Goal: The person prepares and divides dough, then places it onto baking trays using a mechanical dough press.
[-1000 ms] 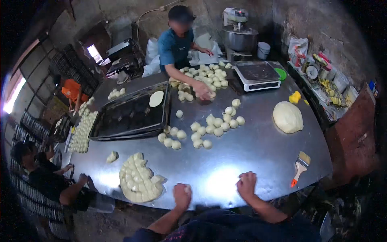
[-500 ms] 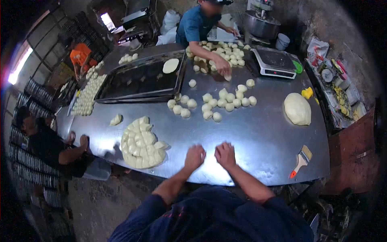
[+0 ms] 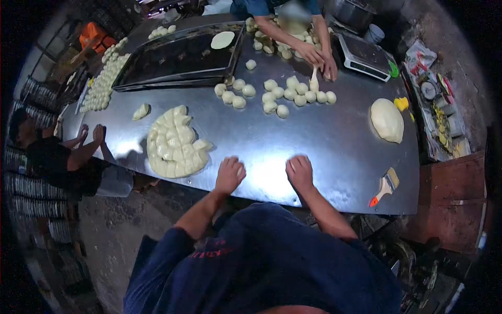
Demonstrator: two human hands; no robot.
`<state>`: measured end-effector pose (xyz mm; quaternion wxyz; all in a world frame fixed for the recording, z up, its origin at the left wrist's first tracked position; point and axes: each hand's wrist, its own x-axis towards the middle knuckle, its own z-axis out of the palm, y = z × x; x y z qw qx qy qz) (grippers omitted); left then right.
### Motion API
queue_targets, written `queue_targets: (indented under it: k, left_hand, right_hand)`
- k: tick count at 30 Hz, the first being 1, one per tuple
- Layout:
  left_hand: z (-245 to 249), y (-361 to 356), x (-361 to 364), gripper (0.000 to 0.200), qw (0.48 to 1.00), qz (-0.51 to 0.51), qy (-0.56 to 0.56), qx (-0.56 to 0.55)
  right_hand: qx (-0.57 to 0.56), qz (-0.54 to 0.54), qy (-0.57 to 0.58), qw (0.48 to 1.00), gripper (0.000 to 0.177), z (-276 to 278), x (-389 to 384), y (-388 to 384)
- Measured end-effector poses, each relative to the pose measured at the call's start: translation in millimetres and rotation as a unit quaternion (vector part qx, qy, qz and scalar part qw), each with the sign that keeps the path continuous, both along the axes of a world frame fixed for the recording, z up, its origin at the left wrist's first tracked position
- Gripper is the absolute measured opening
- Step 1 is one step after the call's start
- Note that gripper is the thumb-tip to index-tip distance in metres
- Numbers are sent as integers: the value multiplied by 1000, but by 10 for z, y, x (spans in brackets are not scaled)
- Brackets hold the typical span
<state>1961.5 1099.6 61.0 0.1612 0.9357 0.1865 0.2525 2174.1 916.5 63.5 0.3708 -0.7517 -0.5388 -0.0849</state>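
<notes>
Dough piece (image 3: 240, 170) is apparently poking out from the curled left hand (image 3: 228, 177) over the steel table (image 3: 340, 141); whether the curled right hand (image 3: 299, 172), well apart, is gripping anything, I cannot tell. Across, a co-worker's hands (image 3: 311, 53) are now stretching a dough strand (image 3: 314, 82), so it is lengthening.

Glare on metal; edges dim, perhaps slightly blurred.

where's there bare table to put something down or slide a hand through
The widest bare patch lies between the cut dough and the big dough lump, short of the dough balls; another separates the right hand from the brush. Crowded: the far side, with tray, scale and clustered dough.
</notes>
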Motion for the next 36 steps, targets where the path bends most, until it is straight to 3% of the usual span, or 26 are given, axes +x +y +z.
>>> queue_targets:
  k: [1, 2, 4, 5, 6, 7, 8, 9, 12, 14, 15, 16, 17, 18, 20, 22, 24, 26, 27, 28, 29, 30, 31, 32, 34, 36]
  left_hand:
    - [-359, -29, -260, 22, 998, -16, 39, 37]
    - [-419, -167, -398, 27, 1000, -26, 2, 18]
    - [-217, -505, -408, 23, 999, -16, 22, -41]
    - [-2, -610, -337, 19, 994, -17, 20, -102]
    - [130, -511, -278, 19, 984, -70, 68, -152]
    - [250, -409, -205, 22, 975, -73, 86, -193]
    - [336, -318, -150, 25, 965, -74, 99, -230]
    - [355, -256, -147, 25, 967, -70, 90, -225]
    - [303, -157, -313, 30, 981, -149, 12, -125]
    - [107, -156, -436, 40, 957, -165, -30, -238]
    - [57, -211, -448, 37, 933, -148, -159, -286]
    - [281, -204, -473, 36, 934, -36, -30, -354]
    - [353, -186, -506, 36, 908, 16, -62, -415]
    - [413, -114, -528, 37, 875, 70, -95, -469]
    - [630, 64, -578, 43, 853, 215, -105, -463]
    - [687, 336, -687, 57, 873, 219, -96, -424]
    - [1273, 405, -560, 71, 810, 144, -217, -526]
    - [1569, 457, -454, 79, 803, 83, -253, -533]
    - [1648, 493, -471, 64, 809, 82, -268, -517]
    - [1595, 583, -553, 64, 806, 86, -273, -518]
    - [1492, 726, -701, 53, 837, 119, -226, -484]
    - [1377, 783, -866, 42, 861, 150, -172, -454]
    - [1288, 775, -1016, 32, 834, 216, -176, -476]
    - [1201, 813, -1162, 24, 805, 280, -181, -491]
    - [957, 817, -1512, 21, 755, 334, -253, -505]
    - [827, 713, -1779, 21, 739, 375, -248, -503]
  right_hand:
    - [6, -20, -7, 1000, 7, -148, -117, -193]
    - [11, -35, 25, 999, 9, -64, -291, -304]
    - [-64, 11, 64, 996, 12, -37, -489, -316]
    - [-123, -46, 97, 986, 9, -80, -532, -179]
    - [-154, -84, 281, 943, 12, 233, -437, 43]
    - [-127, -98, 519, 839, 21, 385, -286, 263]
    - [-65, -26, 535, 842, 30, 502, 58, 502]
    - [4, 44, 391, 919, 33, 819, 272, 716]
    - [124, 46, 268, 954, 39, 2072, 455, 1328]
    - [216, -13, -4, 976, 43, 2043, 804, 1858]
    - [155, -41, -72, 985, 46, 1877, 1011, 2105]
    - [92, -63, -140, 984, 49, 1633, 1159, 2274]
    - [13, -83, 12, 996, 54, 1425, 1147, 2345]
    - [9, -76, 17, 997, 54, 1445, 929, 2289]
    - [-61, 49, 238, 968, 56, 1612, 214, 1977]
    - [-18, 314, 323, 892, 60, 1252, -558, 1764]
    - [-62, 402, 209, 889, 55, 1346, -991, 1628]
    - [-22, 334, 238, 912, 34, 1526, -763, 1797]
    - [70, 274, 133, 950, 29, 1623, -494, 1982]
    - [116, 184, 159, 963, 30, 1773, -293, 2126]
    - [147, 107, 186, 965, 44, 1621, 82, 2392]
    - [20, 13, 42, 999, 73, 1636, 363, 2574]
    - [-64, -86, -120, 987, 93, 1238, 686, 2697]
    - [-216, -113, -100, 965, 103, 1057, 780, 2703]
    - [-91, 5, -28, 995, 91, 710, 389, 2613]
    - [-213, 81, 74, 971, 73, 393, -330, 2509]
